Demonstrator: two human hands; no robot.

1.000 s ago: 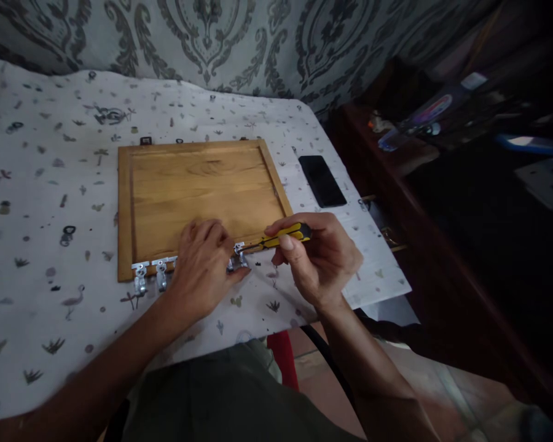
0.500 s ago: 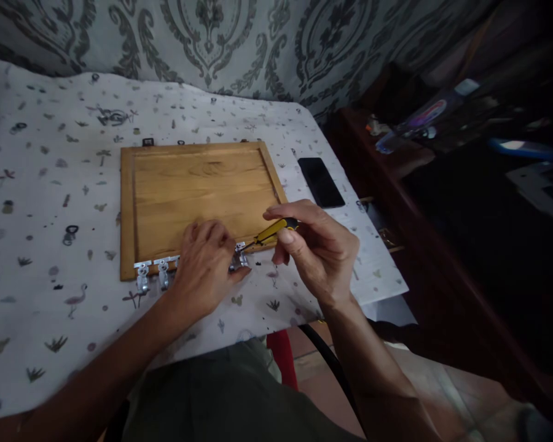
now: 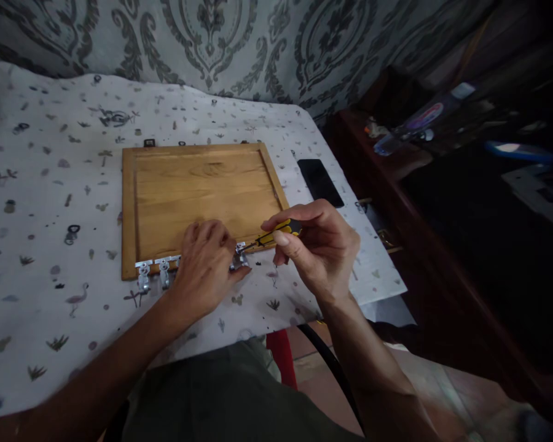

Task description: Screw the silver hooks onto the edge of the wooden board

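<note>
Two hooks [image 3: 143, 277] hung off the near edge of the board [image 3: 198, 184], which lay flat on the bench [image 3: 50, 184]. Beside them the left hand [image 3: 205, 270] bore down, its grip pinching a third hook [image 3: 238, 258], likely to steady it. The right hand [image 3: 322, 252] pinched the screwdriver [image 3: 274, 232] in its grip, tip slanted onto that hook as if for its screw; a phone [image 3: 320, 182] lay clear beyond.

Wooden panel [image 3: 203, 196] flat on table [image 3: 50, 184], centre. Phone [image 3: 320, 182] on table, just right of panel. Metal brackets [image 3: 142, 276] along panel's near edge, left of left hand [image 3: 205, 270]; one more bracket [image 3: 238, 258] at its right. Screwdriver [image 3: 276, 232] tip on it, right hand [image 3: 320, 252] further right. Cabinet [image 3: 396, 166] right of table, probably cluttered on top.
</note>
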